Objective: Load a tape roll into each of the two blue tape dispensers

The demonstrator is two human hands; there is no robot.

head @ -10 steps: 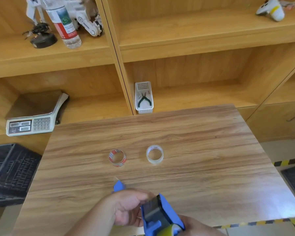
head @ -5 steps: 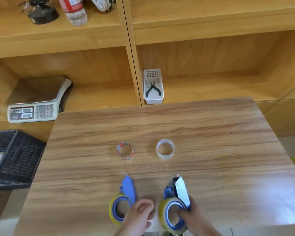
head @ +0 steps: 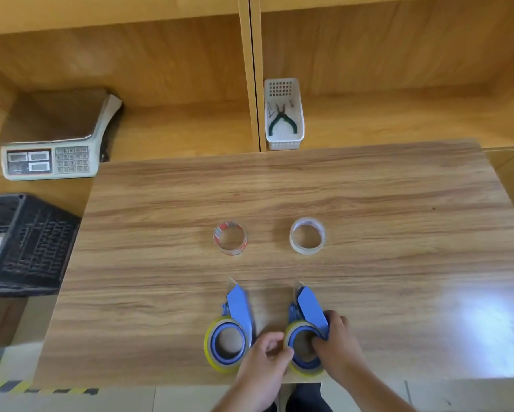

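Head: dispensers (head: 309,310) pointing away, seemingly.

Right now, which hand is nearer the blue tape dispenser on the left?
Left. The left hand sits just right of the left blue tape dispenser, apart from it; the right hand grips the right blue dispenser.

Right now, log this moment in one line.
both hands on right blue tape dispenser | left blue tape dispenser free | both loaded

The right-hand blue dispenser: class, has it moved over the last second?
Yes. The right-hand blue dispenser came down from the hands onto the table, now lying directly below the clear tape roll.
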